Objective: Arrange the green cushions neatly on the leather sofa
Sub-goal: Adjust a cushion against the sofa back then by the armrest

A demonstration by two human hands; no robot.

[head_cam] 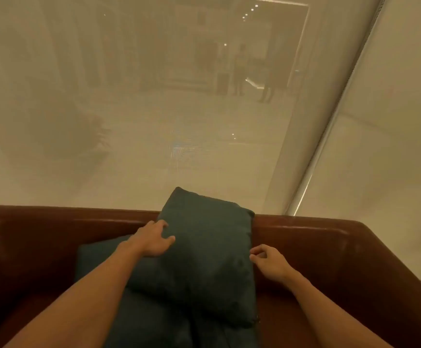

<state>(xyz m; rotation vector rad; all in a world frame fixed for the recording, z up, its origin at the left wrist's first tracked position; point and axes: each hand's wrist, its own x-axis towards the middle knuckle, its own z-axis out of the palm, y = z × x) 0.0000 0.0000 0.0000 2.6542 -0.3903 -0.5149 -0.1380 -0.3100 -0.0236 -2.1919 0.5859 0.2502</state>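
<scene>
1. The upper green cushion (204, 249) leans against the back edge of the leather sofa (304, 237), overlapping a second green cushion (96, 257).
2. The left hand (154, 241) grips its left edge. The right hand (267, 262) is curled at the right edge, and I cannot tell if it holds.
3. It is probably light, soft and floppy, so hold both side edges.

left hand (154, 241) grips cushion (204, 259), right hand (267, 262) loosely curled.

Dark green top cushion (204, 259) leaned tilted against brown leather sofa (53, 229) back, overlapping lower cushion (98, 257) flat on seat.
</scene>
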